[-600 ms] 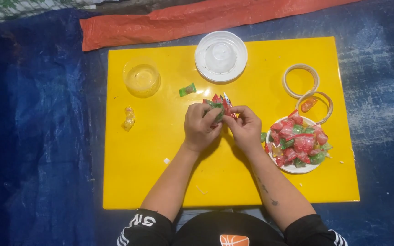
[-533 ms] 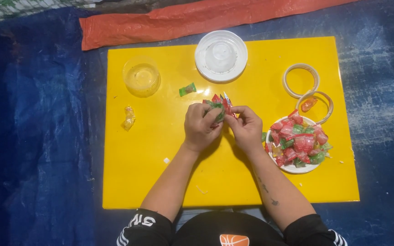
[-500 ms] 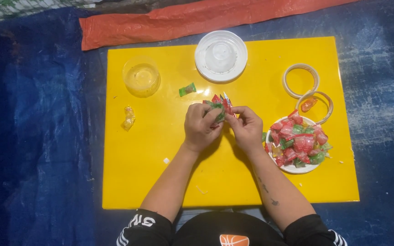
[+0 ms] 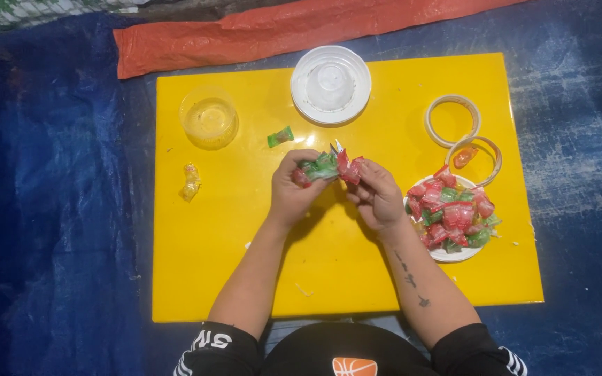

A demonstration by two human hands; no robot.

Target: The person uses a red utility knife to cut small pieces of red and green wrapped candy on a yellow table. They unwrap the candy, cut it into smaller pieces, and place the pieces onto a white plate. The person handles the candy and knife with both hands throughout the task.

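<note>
A small cluster of red and green wrapped candies (image 4: 329,167) is gripped between both hands above the middle of a yellow rectangular board (image 4: 245,264). The left hand (image 4: 294,191) is closed around the green end, the right hand (image 4: 377,195) is pinched on the red end; how many pieces are held cannot be told, since the fingers cover part of them.

Just right of the right hand, near the board's right edge, a white plate heaped with red and green wrapped candies (image 4: 451,216) is seen. Beyond it, toward the far right corner, two pale tape rings (image 4: 452,120) are laid touching each other, with a small orange piece (image 4: 465,157) inside the nearer ring. A white round lid (image 4: 330,85) is placed at the far edge, partly overhanging it. A clear plastic cup (image 4: 208,118) is stood toward the far left corner, a single green wrapped candy (image 4: 280,136) lies between cup and hands, and a crumpled yellowish wrapper (image 4: 190,182) is left near the left edge.

The near left stretch of the board is left bare. The board is laid on a blue tarpaulin (image 4: 50,230), with a folded red plastic sheet (image 4: 280,31) beyond the far edge.
</note>
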